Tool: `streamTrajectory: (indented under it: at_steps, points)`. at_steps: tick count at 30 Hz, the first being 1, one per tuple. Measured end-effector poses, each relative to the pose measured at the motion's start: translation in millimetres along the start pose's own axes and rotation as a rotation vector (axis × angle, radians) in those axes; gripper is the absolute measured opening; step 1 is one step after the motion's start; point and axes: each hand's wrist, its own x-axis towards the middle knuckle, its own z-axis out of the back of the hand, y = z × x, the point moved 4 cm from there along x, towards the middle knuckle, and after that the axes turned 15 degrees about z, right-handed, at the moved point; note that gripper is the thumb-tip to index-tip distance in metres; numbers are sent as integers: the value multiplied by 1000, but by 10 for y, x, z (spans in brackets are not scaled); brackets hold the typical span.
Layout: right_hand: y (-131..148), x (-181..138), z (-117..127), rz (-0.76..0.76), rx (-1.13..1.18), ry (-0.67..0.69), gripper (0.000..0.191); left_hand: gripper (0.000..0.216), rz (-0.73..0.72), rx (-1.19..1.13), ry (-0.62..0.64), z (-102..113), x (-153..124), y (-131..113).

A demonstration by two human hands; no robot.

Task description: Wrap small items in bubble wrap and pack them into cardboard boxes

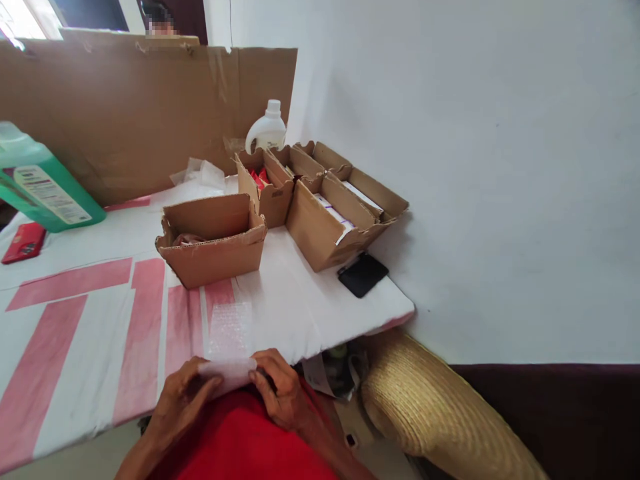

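At the table's front edge, my left hand and my right hand pinch the two ends of a whitish rolled piece of bubble wrap. A flat strip of the same clear, bubbled sheet runs from the roll onto the tabletop. Whether anything lies inside the roll is hidden. Both hands are closed, thumbs on the near side. Beyond them stands an open cardboard box with something brownish in it.
Several open cardboard boxes stand back right, near a white jug. A black flat pouch lies by the right edge. Left are a green jug and red phone. Below right is a woven mat roll. A person is behind the cardboard panel.
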Motion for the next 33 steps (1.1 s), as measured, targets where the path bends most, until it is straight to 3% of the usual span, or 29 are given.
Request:
streamTrajectory:
  at_steps: [4,8,10,13,15,18,20,22,26,29,33]
  points:
    - [-78,33,-40,-119,-107,-41,21,30,18,7,-121,-89,20,-80]
    - [-113,94,-102,-121,-187,5,19,32,60,60,-241,-176,-16,-65]
    - [-120,109,-116,-131,-212,40,16,46,84,101,-314,-198,-50,-59]
    - [-129,117,-132,-154,-246,83,13,64,-1,150,-453,-171,-120,-117]
    - [-142,120,-149,-177,-249,96,12,62,-129,262,-506,-146,-165,-185]
    - [-157,126,-156,-213,-215,73,5,46,-343,466,-400,-171,-188,-244]
    - [-136,138,-124,-194,-206,29,12,38,-424,506,-290,-198,-175,-231]
    - [-74,161,-86,-86,-221,45,24,33,-418,502,-243,-206,-141,-195]
    - [32,184,-77,198,-305,307,50,33,-400,475,-226,-190,-90,-167]
    - [-38,192,-60,237,-346,391,48,41,-408,432,-171,-160,-66,-168]
    - [-149,235,-19,272,-319,360,37,50,-393,324,-151,-95,-25,-154]
